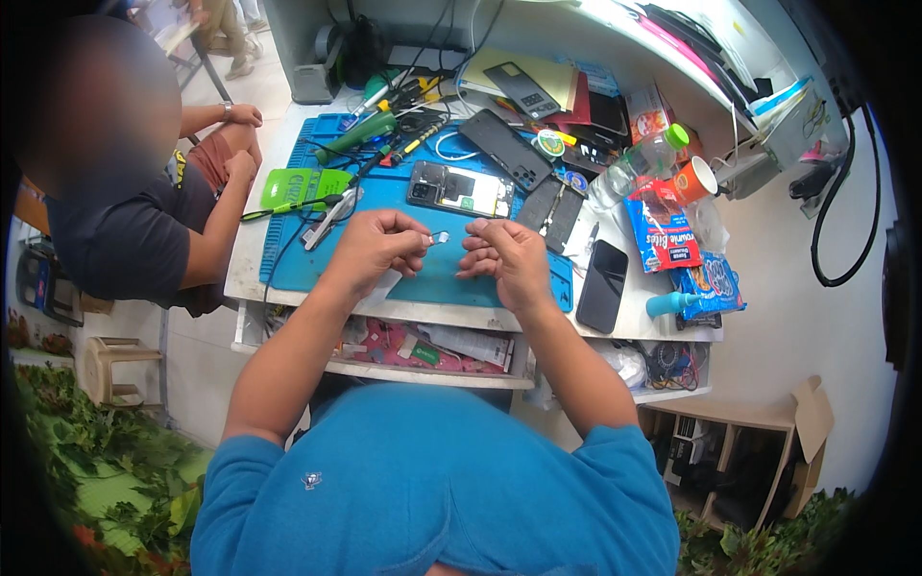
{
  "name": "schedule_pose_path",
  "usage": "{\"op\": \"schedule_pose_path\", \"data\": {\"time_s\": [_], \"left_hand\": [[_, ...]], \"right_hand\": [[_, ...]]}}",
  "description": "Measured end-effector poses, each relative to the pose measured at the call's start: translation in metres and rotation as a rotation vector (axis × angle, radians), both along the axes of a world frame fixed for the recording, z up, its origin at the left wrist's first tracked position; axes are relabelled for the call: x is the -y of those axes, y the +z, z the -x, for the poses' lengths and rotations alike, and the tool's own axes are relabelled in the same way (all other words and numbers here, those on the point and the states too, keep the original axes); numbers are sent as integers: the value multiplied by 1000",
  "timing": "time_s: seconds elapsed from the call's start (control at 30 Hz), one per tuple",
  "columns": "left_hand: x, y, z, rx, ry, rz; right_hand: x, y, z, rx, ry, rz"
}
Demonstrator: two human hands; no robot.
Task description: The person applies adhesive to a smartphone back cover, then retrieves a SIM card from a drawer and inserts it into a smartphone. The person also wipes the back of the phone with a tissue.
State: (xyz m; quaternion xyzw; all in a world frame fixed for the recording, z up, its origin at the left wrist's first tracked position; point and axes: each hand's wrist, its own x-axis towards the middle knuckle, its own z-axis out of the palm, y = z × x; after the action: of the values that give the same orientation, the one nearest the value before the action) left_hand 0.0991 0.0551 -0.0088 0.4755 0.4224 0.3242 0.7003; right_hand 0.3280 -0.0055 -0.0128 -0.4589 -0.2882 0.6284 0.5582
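Note:
Between the fingertips of my left hand (382, 252) is a small part with a whitish tab (441, 237) and a thin dark strip; its exact kind is too small to make out. The left thumb and fingers are pinched on its dark end. Just to its right hovers my right hand (506, 261), apart from the part, fingers loosely curled and tips separated, with nothing visible in them. Both hands are over a blue work mat (432, 278). Beyond them lies an opened phone (461, 189) with its battery and inner boards bare.
A dark phone (602, 286), snack packets (663, 230), a paper cup (695, 180) and a green-capped bottle (629, 165) crowd the right. Screwdrivers and cables lie behind, near a green-handled tool (357, 136). An open drawer (423, 348) is below. Another person (134, 202) sits at left.

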Motion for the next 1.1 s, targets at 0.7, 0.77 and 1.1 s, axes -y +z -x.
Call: {"op": "schedule_pose_path", "data": {"time_s": [0.7, 0.77, 1.1], "left_hand": [[-9, 0, 53, 60, 104, -29], [-8, 2, 51, 59, 89, -38], [-6, 3, 49, 46, 105, -50]], "right_hand": [[-48, 46, -16, 1531, 422, -461], [-42, 39, -21, 1417, 360, -486], [14, 125, -25, 1031, 113, -641]]}}
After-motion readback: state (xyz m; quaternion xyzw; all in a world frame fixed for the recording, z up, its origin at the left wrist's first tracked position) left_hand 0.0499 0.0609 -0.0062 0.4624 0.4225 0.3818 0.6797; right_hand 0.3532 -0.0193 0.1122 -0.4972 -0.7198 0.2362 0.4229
